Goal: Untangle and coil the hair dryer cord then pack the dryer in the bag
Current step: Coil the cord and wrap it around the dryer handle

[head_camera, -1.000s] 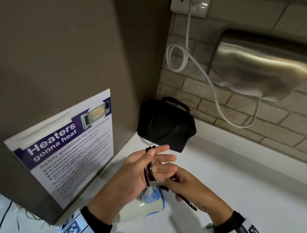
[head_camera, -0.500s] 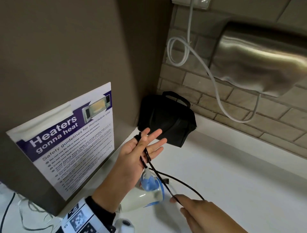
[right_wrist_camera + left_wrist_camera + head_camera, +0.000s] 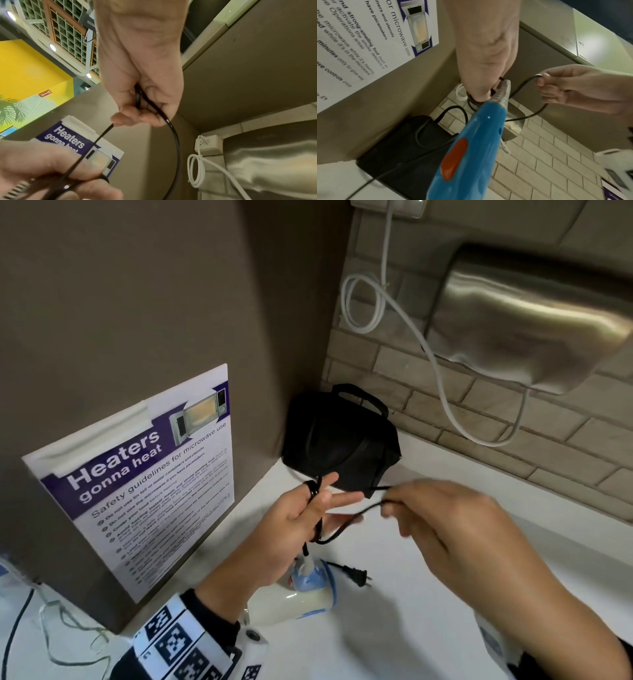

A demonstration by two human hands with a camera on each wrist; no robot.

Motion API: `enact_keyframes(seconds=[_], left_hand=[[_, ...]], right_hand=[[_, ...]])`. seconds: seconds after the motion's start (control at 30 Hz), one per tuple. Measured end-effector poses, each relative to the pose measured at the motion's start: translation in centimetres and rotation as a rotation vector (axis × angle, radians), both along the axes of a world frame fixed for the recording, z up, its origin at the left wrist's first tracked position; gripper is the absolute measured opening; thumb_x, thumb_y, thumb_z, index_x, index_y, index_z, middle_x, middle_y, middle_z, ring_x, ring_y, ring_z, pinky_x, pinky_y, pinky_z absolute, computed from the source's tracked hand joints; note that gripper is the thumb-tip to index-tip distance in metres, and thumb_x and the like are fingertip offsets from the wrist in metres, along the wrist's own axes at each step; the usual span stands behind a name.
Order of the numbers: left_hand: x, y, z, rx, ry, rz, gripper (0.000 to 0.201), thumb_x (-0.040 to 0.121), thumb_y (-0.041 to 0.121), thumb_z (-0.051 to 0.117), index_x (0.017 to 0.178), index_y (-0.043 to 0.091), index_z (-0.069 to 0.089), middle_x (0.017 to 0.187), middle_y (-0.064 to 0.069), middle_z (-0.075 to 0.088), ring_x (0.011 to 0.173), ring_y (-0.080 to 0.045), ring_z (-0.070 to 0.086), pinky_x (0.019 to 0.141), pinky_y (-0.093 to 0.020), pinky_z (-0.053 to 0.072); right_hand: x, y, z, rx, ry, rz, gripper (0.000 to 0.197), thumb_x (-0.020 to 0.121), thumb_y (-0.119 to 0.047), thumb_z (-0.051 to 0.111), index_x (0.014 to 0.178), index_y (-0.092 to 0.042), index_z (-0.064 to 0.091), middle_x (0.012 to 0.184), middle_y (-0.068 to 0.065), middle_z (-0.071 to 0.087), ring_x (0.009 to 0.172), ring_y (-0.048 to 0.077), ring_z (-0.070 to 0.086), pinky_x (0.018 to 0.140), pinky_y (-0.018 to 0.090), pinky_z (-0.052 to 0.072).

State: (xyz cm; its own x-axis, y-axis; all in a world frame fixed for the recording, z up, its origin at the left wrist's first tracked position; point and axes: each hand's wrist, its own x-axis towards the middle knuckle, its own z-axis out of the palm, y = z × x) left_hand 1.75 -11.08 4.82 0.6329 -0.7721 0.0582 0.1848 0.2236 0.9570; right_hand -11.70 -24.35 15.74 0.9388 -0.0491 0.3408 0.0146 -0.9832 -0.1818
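Head view: the white-and-blue hair dryer (image 3: 301, 594) lies on the counter under the left hand (image 3: 294, 522), whose fingers hold loops of its black cord (image 3: 346, 525). The right hand (image 3: 442, 515) pinches the cord. The poster (image 3: 144, 474) reads "Heaters gonna heat".

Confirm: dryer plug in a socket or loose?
Loose. The plug lies on the white counter beside the hair dryer, prongs bare, in no socket.

sleeves: black cuffs (image 3: 219, 616) | wrist bands: white, black square markers (image 3: 178, 642)
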Motion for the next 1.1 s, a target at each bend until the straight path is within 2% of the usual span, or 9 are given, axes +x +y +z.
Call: enact_keyframes(seconds=[0.17,0.3,0.5,0.63,0.7,0.83,0.93,1.03,1.1], left_hand=[[0.1,0.9,0.3,0.046,-0.066,-0.228,0.036,0.1,0.026,0.031,0.133,0.018,0.045,0.119,-0.004,0.07,0.093,-0.03,0.072,0.097,-0.031,0.048],[0.4,1.4,0.0,0.005,0.022,-0.291,0.041,0.098,0.027,0.031,0.133,0.011,0.045,0.119,-0.011,0.069,0.076,-0.023,0.073,0.1,-0.039,0.047],[0.0,1.2,-0.2,-0.03,0.069,-0.326,0.032,0.097,0.019,0.04,0.123,0.011,0.057,0.114,-0.016,0.07,0.065,-0.018,0.07,0.095,-0.036,0.049],[0.0,1.0,0.5,-0.134,0.157,-0.178,0.024,0.098,0.016,0.042,0.108,0.005,0.061,0.11,-0.018,0.071,0.08,-0.03,0.072,0.088,-0.035,0.054],[0.2,0.9,0.5,-0.19,0.216,-0.11,0.026,0.098,0.014,0.039,0.111,-0.003,0.054,0.114,-0.021,0.069,0.099,-0.038,0.069,0.09,-0.039,0.054],[0.9,0.7,-0.1,-0.284,0.281,0.017,0.029,0.102,0.009,0.031,0.118,-0.009,0.047,0.121,-0.025,0.064,0.114,-0.041,0.061,0.096,-0.046,0.05],[1.9,0.6,-0.3,-0.31,0.295,0.109,0.029,0.102,0.006,0.028,0.115,-0.007,0.05,0.119,-0.025,0.065,0.113,-0.038,0.062,0.091,-0.044,0.054],[2.7,0.7,-0.6,-0.304,0.297,0.172,0.028,0.103,0.008,0.029,0.113,-0.003,0.052,0.12,-0.023,0.065,0.114,-0.035,0.062,0.093,-0.044,0.053],[2.9,0.6,-0.8,-0.287,0.308,0.209,0.028,0.103,0.009,0.029,0.114,-0.002,0.053,0.12,-0.022,0.065,0.114,-0.033,0.062,0.094,-0.044,0.052]], right_hand=[[5.7,-1.4,-0.4,0.029,-0.109,0.078,0.025,0.091,-0.032,0.052,0.085,-0.016,0.071,0.073,-0.002,0.06,0.067,0.016,0.058,0.058,0.035,0.05],[8.9,-2.9,-2.3,0.075,-0.113,0.097,0.022,0.087,-0.036,0.063,0.083,-0.017,0.074,0.074,-0.004,0.056,0.068,0.01,0.052,0.059,0.026,0.045],[10.7,-3.2,-7.8,0.114,-0.023,0.053,0.031,0.089,-0.044,0.052,0.072,-0.025,0.069,0.066,-0.008,0.057,0.073,0.014,0.048,0.068,0.028,0.04],[9.7,-1.9,-10.7,0.399,0.132,0.055,0.035,0.088,-0.014,0.052,0.06,-0.034,0.046,0.055,-0.017,0.05,0.058,-0.003,0.047,0.062,0.014,0.037],[8.3,-1.1,-12.3,0.534,0.242,0.001,0.044,0.09,-0.002,0.05,0.064,-0.037,0.05,0.061,-0.02,0.055,0.062,-0.01,0.055,0.062,0.012,0.043],[5.4,0.5,-13.8,0.522,0.253,0.038,0.023,0.099,-0.02,0.043,0.081,-0.023,0.058,0.074,-0.007,0.065,0.069,0.01,0.06,0.067,0.021,0.044],[2.9,1.3,-13.9,0.467,0.289,0.029,0.014,0.099,-0.031,0.037,0.094,-0.029,0.049,0.078,-0.01,0.062,0.065,0.012,0.055,0.069,0.032,0.047],[0.4,1.9,-12.9,0.372,0.404,-0.039,0.046,0.086,-0.067,0.013,0.104,-0.033,0.039,0.078,-0.005,0.059,0.069,0.019,0.053,0.069,0.032,0.048],[-0.9,2.4,-11.6,0.347,0.462,-0.063,0.044,0.084,-0.066,0.014,0.107,-0.035,0.034,0.085,-0.005,0.06,0.077,0.02,0.054,0.072,0.028,0.046]])
